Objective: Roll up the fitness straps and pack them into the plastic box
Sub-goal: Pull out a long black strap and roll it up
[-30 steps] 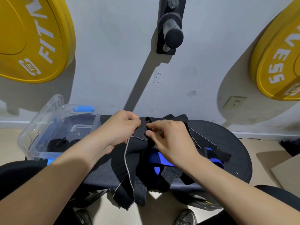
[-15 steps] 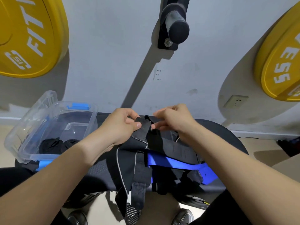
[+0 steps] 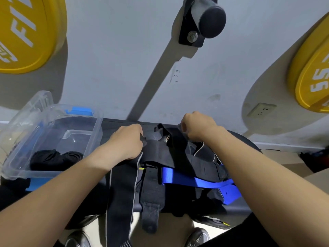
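Left hand (image 3: 127,141): knuckles up, forearm coming in from the lower left. The fingers are curled and grip the near-left part of the black strap (image 3: 170,139), just right of the plastic box (image 3: 19,171). The fingertips are hidden under the hand.

Right hand (image 3: 197,127): a closed fist near the far edge of the bench (image 3: 238,209), forearm coming in from the lower right. The fingers are curled round the far end of the same black strap, and the strap runs taut between the two hands.

Black strap: broad webbing with a small white label, lying on top of the heap in the middle of the bench.

Blue strap (image 3: 195,180): lies across the heap under the right forearm, slanting toward the bench's right front edge.

Loose straps (image 3: 121,202): two dark lengths, one with a pale edge, hang over the front of the bench toward the floor.

Plastic box: clear, open, on the left end of the bench, with a blue latch (image 3: 80,111) on its far wall.

Rolled straps (image 3: 53,157): black bundles in the near part of the box.

Weight plates: yellow, one on the wall at upper left (image 3: 26,32), one at right (image 3: 313,82).

Peg (image 3: 208,16): black, on the wall, top centre.

Socket (image 3: 261,110): on the wall, right.

Shoes (image 3: 197,236): below the bench.
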`<state>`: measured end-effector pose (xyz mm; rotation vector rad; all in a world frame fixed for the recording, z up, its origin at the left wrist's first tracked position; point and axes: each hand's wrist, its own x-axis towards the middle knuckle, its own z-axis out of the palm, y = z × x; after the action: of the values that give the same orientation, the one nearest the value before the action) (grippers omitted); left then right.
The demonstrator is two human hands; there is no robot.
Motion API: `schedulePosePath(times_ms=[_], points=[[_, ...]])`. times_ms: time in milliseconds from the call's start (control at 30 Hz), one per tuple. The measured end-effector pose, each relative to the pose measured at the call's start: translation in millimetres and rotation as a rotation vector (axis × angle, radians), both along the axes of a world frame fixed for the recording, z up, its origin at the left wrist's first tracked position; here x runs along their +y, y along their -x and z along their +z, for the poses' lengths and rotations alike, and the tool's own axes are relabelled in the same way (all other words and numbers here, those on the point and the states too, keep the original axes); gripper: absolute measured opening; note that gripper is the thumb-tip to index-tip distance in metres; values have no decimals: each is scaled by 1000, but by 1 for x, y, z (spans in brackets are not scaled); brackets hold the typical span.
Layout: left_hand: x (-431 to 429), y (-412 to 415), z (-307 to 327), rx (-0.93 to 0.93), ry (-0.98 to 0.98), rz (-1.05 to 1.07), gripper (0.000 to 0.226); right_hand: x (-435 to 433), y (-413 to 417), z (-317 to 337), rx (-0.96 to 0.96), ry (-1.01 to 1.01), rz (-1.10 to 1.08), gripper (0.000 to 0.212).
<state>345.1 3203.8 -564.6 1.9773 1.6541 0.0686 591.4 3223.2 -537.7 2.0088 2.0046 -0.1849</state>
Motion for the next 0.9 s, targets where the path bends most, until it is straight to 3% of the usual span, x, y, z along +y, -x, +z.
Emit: schedulePosePath(times_ms=[167,400,633,700,900], points=[[-10,-16,-2,-39,8,-166,29,-10,-47,-12,-35,260,-63,42],[-24,-41,11,-19,23,-294,31,-22,-62,-31,2,316,40,26],[-39,-53,22,76,-32,-300,28,-23,-58,-11,-63,154,114,11],[-42,-55,28,101,-56,-301,23,-24,-62,7,-45,111,100,23],[-51,-56,43,154,-71,-313,17,-40,-64,69,145,-108,-33,26]])
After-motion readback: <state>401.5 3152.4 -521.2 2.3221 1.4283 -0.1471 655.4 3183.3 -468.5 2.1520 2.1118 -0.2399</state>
